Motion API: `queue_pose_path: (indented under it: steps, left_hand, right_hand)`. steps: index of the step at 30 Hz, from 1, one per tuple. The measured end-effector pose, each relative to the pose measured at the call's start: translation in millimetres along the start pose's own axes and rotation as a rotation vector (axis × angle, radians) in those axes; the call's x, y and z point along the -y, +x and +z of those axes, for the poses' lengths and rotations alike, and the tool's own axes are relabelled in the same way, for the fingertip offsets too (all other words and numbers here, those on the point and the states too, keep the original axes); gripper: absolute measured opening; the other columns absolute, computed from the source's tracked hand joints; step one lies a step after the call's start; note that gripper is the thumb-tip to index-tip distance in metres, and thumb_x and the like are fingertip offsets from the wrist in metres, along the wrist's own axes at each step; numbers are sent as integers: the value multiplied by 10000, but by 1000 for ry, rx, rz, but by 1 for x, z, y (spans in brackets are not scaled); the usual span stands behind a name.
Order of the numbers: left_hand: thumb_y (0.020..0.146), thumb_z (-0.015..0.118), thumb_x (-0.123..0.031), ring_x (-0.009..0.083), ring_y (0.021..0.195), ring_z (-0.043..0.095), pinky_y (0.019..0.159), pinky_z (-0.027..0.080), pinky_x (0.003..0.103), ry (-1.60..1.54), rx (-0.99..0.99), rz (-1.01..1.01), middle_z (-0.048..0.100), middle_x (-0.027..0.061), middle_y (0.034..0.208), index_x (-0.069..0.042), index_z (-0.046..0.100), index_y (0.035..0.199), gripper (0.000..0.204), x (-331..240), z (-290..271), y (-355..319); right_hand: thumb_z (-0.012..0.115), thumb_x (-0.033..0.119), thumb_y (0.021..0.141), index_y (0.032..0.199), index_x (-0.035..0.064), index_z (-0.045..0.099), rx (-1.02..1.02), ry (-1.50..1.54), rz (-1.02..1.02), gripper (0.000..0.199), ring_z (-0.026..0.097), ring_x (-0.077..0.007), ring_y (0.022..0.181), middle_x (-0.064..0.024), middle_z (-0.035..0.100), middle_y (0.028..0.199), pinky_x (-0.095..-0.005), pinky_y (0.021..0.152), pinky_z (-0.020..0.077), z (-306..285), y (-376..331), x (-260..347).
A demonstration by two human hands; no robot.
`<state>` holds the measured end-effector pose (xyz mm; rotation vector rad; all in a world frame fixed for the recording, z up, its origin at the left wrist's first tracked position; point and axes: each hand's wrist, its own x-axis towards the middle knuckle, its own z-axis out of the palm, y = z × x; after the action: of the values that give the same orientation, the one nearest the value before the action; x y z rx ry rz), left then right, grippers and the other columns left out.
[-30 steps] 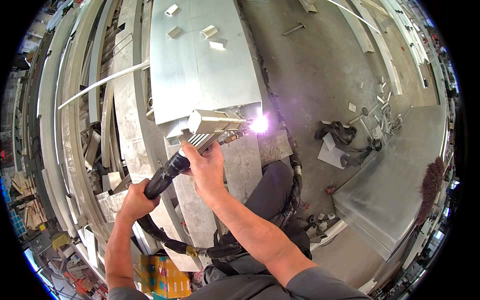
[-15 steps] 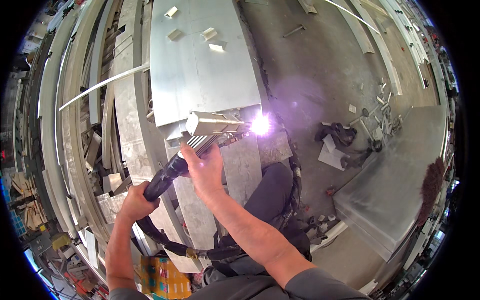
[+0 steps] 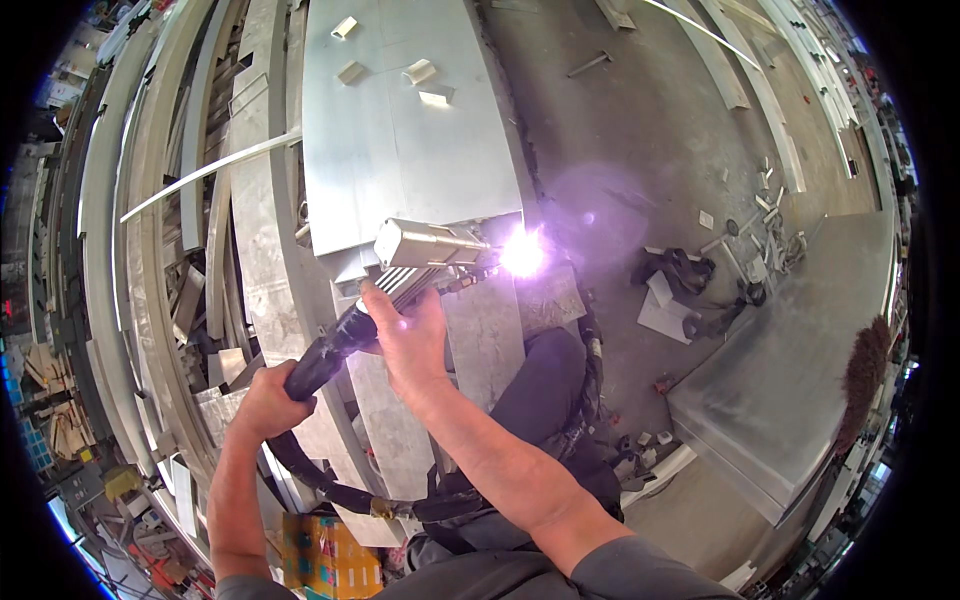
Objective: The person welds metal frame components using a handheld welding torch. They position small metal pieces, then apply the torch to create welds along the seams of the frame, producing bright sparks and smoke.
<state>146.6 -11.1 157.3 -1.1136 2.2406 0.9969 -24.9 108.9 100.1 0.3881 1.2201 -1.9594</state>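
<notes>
Barely anything has shifted since a second ago: my right hand (image 3: 405,335) still wraps the welding gun (image 3: 425,255) near its head, my left hand (image 3: 268,400) stays closed on the black hose (image 3: 320,365) behind. A bright arc (image 3: 522,255) burns at the metal sheet's (image 3: 400,130) near edge, just beyond my right hand. Open concrete floor (image 3: 640,150) lies to the right.

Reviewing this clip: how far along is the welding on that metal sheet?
Mid-weld. The right hand steadies the welding gun and the left hand grips its black handle; the arc burns at the metal sheet edge. Finished seam length is hidden by glare; remaining work cannot be judged.
</notes>
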Motion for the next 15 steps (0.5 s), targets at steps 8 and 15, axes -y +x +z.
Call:
queue_pose_path:
  steps: [8,15]
  left_hand:
    - [717,744,-131,265,650,663,661,524,383,-10,-31,-16,669,161,721,4,667,991,315,-3,3,-6]
    - [720,733,-131,230,668,639,683,519,369,-74,48,-31,667,145,739,1,671,1038,350,1,5,-3]
  right_hand:
    - [732,143,889,1167,-13,490,6,11,27,401,599,-108,755,-68,593,973,-281,590,537,2,-6,9]
    - [746,150,880,1147,-29,500,34,-37,61,405,578,-104,796,-57,582,963,-281,647,512,-4,0,-1]
